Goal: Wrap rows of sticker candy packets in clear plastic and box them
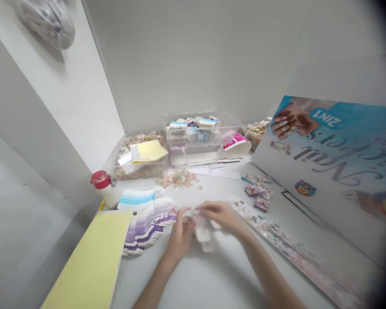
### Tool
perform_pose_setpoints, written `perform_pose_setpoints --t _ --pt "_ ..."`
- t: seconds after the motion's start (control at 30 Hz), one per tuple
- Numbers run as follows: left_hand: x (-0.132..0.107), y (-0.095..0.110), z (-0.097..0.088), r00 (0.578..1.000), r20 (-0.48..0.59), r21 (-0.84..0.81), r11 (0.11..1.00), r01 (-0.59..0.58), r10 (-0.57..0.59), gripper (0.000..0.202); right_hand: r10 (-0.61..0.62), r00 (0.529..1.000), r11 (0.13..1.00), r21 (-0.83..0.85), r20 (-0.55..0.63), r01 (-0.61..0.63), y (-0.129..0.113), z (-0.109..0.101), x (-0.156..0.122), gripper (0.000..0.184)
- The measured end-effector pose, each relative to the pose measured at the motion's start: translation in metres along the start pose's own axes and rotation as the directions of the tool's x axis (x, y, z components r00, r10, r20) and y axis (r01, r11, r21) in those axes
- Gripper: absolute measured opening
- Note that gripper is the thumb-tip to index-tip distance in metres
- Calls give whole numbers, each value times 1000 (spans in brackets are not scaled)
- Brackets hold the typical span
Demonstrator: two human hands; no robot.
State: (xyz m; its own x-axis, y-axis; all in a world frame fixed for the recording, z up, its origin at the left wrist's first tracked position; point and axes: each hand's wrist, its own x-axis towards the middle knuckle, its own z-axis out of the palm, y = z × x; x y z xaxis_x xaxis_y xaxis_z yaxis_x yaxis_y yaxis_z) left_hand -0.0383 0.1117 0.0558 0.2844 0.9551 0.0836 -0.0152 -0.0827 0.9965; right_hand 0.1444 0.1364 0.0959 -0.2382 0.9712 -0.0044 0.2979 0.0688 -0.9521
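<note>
My left hand (182, 234) and my right hand (221, 216) meet at the middle of the table. Between them is a small white carton (205, 238), partly opened out and blurred. The fingers of both hands are pinched at its upper end, and its lower part hangs toward me. To the left of my left hand lie overlapping rows of flat purple-and-white cartons (144, 229), with blue-and-white ones (137, 198) behind. Several small purple boxes (257, 191) sit beyond my right hand. A long row of printed pieces (276, 238) runs along the right.
Colourful small packets (179, 178) are heaped behind my hands. At the back stand a clear plastic bin (196, 137) and a filled clear bag (140, 167). A red-lidded bottle (104, 189) and yellow board (90, 262) flank the left; a large printed box (328, 171) rises at right.
</note>
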Motion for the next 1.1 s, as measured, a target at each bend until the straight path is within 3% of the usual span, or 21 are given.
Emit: perform_pose_setpoints --t 0.1,0.23,0.47,0.53,0.63,0.77,0.9,1.03,1.1 --pt "-2 -7 5 1000 -9 87 996 16 -15 47 12 995 977 -213 -98 -33 19 -18 10 23" --pt "-1 -18 8 988 -153 194 980 35 -5 37 -148 979 885 -460 -137 70 37 -15 48 27" --pt "4 -33 4 980 -196 196 978 68 -29 36 -308 939 838 -424 152 344 14 78 158 37" --pt "5 -33 2 980 -195 185 980 73 -36 36 -307 931 833 -419 197 363 11 99 182 30" --pt "6 -30 -1 979 -198 153 985 77 -46 36 -285 935 843 -410 210 349 15 111 201 11" --pt "8 -30 -2 974 -216 83 993 84 -65 33 -290 953 880 -368 87 301 16 104 203 19" --pt "10 -32 -4 964 -253 -14 996 88 -88 37 -298 954 927 -252 -42 278 0 83 188 21" --pt "14 -28 -10 943 -310 -136 987 83 -122 60 -281 953 956 -120 -117 267 -16 61 147 28" --pt "16 -22 -12 947 -298 -283 959 29 -117 70 -250 962 968 -48 -110 246 -17 54 115 34"
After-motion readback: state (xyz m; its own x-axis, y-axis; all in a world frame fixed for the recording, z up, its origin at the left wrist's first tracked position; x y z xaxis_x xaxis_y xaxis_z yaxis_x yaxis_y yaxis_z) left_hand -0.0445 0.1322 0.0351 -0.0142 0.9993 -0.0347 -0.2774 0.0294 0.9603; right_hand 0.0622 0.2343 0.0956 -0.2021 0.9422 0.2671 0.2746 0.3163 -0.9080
